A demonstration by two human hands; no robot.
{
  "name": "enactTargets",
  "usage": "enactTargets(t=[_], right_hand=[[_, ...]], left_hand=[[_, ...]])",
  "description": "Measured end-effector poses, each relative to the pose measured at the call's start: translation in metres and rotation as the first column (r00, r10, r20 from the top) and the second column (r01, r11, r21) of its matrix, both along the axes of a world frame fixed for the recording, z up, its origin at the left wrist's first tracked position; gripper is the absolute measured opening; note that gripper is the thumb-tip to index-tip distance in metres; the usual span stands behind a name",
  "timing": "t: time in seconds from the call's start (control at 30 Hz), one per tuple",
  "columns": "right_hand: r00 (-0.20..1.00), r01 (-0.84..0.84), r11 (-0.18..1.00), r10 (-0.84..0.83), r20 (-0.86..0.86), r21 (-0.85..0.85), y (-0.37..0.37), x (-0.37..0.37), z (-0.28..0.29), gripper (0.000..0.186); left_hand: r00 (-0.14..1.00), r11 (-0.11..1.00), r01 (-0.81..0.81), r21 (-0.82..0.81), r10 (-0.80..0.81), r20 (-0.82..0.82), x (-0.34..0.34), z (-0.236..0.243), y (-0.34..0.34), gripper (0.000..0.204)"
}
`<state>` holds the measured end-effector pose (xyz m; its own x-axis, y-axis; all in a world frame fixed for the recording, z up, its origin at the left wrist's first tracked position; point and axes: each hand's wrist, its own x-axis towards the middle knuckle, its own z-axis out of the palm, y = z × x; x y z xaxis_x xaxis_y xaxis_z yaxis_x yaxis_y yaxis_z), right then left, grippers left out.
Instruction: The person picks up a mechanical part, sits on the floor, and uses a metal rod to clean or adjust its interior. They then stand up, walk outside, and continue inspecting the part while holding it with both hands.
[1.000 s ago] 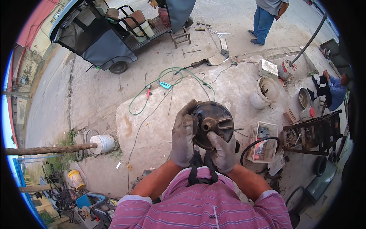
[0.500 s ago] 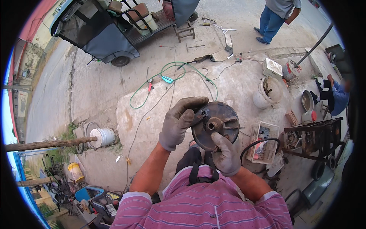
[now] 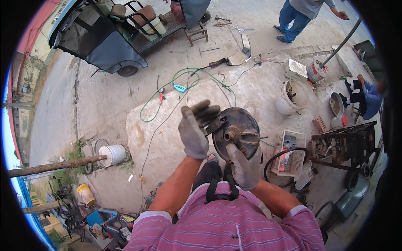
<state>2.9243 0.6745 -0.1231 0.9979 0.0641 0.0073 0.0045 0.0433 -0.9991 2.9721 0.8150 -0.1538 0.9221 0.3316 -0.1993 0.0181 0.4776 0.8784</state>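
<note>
A dark, round brake backing plate (image 3: pixel 246 144) is held up in front of my chest, with a hollow hub and ribs on its face. My right hand (image 3: pixel 244 167), in a grey work glove, grips its lower edge, the thumb lying over the face below the hub. A short dark lever arm (image 3: pixel 215 125) sticks out from the plate's upper left. Beside this lever is my left hand (image 3: pixel 196 130), also gloved, with its palm turned up and its fingers stretched out; whether it touches the lever I cannot tell.
A white crate (image 3: pixel 289 154) with parts and a white bucket (image 3: pixel 290 98) stand on the right, near a metal stand (image 3: pixel 344 146). A green hose (image 3: pixel 146 111) and cables cross the ground ahead. A three-wheeled vehicle (image 3: pixel 121 50) stands far left; a person (image 3: pixel 295 21) stands far right, another sits at right.
My left hand has come away from the plate's upper left edge and its fingers have opened out. My right hand keeps hold of the brake backing plate, which has tilted slightly.
</note>
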Motion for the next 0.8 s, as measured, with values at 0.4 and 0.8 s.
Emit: enactTargets(t=[0.4, 0.8], right_hand=[[0.993, 0.085, 0.996, -0.087, 0.077, 0.023, 0.005, 0.006, -0.023, 0.027], [0.994, 0.096, 0.972, -0.082, -0.078, 0.212, 0.002, 0.012, -0.009, 0.032]], left_hand=[[0.995, 0.979, 0.098, -0.177, -0.091, 0.047, -0.009, 0.005, -0.029, 0.078], [0.981, 0.953, 0.173, -0.250, -0.144, 0.130, -0.004, 0.014, -0.039, 0.087]])
